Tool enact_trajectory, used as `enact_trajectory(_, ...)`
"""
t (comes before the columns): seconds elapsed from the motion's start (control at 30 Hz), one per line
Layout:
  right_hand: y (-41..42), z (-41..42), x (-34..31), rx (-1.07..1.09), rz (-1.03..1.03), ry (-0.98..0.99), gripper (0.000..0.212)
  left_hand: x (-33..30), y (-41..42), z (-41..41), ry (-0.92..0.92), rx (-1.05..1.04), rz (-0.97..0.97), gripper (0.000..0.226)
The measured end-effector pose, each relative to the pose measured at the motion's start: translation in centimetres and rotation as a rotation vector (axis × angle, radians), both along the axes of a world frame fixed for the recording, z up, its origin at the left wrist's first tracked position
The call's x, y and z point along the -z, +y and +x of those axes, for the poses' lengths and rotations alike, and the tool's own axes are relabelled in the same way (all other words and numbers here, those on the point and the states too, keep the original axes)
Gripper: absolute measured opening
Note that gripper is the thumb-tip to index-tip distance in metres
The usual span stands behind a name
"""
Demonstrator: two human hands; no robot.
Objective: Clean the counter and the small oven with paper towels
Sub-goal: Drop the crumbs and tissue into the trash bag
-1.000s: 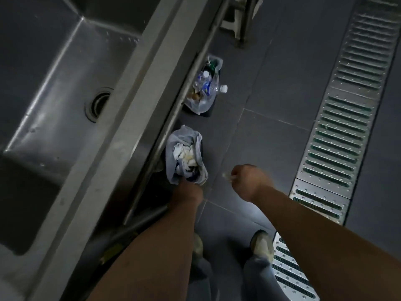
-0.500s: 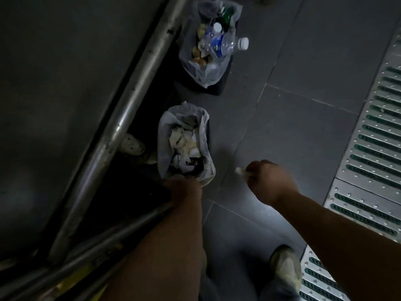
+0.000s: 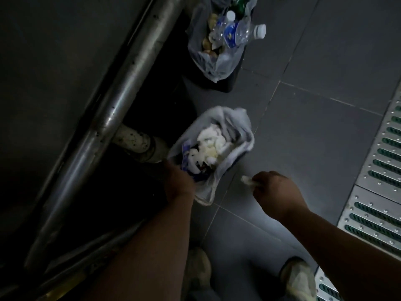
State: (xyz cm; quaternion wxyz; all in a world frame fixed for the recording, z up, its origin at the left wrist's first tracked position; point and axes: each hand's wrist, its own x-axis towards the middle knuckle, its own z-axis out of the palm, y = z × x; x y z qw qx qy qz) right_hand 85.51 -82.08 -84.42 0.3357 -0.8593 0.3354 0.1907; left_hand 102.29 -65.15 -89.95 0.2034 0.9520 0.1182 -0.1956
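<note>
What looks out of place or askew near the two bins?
A plastic bottle sticks out sideways over the far bin. The near bin seems tilted, its bag rim held by the left hand.

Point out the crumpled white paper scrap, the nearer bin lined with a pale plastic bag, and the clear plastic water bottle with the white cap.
Crumpled white paper scrap (image 3: 247, 179), head view, its free end.
Nearer bin lined with a pale plastic bag (image 3: 243, 124), head view, bag rim.
Clear plastic water bottle with the white cap (image 3: 240, 34), head view, its body.
</note>
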Motion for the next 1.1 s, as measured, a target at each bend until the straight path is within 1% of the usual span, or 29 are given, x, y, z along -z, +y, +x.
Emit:
enact_trajectory(0.03, -0.1, 0.0, -0.2, 0.01, -0.007, -0.003, 0.024, 0.0, 0.0, 0.0, 0.005, 0.078, 0.011, 0.048)
enact_trajectory(0.1, -0.3, -0.1, -0.5, 0.024, -0.013, -0.015, 0.025, -0.5, -0.3, -0.2, 0.046, 0.124, 0.008, 0.049)
enact_trajectory(0.2, -0.7, -0.3, -0.9, 0.039, -0.006, -0.056, 0.027, -2.5, -1.0, -1.7, 0.078, 0.327, 0.131, 0.062)
enact_trajectory(0.3, -1.1, -0.8, -0.9, 0.047, -0.011, -0.057, 0.028, -3.0, -0.4, -2.6, 0.085, 0.33, 0.151, 0.072)
enact_trajectory(0.4, -1.1, -1.5, -0.8, 0.047, -0.031, -0.054, 0.027, -3.1, 0.0, -3.3, 0.091, 0.258, 0.056, 0.066)
enact_trajectory(0.43, -1.0, -1.7, -0.8, 0.048, -0.032, -0.071, 0.026, -3.1, 0.1, -3.6, 0.088, 0.249, 0.01, 0.068)
enact_trajectory(0.53, -0.6, -2.0, -1.2, 0.06, -0.027, -0.119, 0.023, -2.6, 0.3, -3.6, 0.081, 0.267, -0.07, 0.089)
enact_trajectory(0.63, -0.4, -2.0, -1.4, 0.061, -0.017, -0.124, 0.021, -2.3, 0.2, -3.6, 0.132, 0.238, -0.102, 0.097)
enact_trajectory(0.73, -0.2, -2.0, -1.5, 0.075, 0.006, -0.146, 0.02, -2.7, -0.2, -3.7, 0.139, 0.198, -0.091, 0.094)
enact_trajectory(0.87, -0.1, -2.3, -1.6, 0.076, 0.012, -0.151, 0.021, -3.1, -0.4, -4.3, 0.08, 0.215, -0.024, 0.078)
enact_trajectory(0.97, -0.1, -2.5, -1.7, 0.083, 0.022, -0.14, 0.023, -2.8, -0.3, -4.4, 0.071, 0.151, -0.047, 0.073)
enact_trajectory(1.1, -0.2, -3.0, -1.5, 0.068, 0.025, -0.12, 0.024, -2.2, -0.2, -4.5, 0.033, 0.115, -0.01, 0.067)
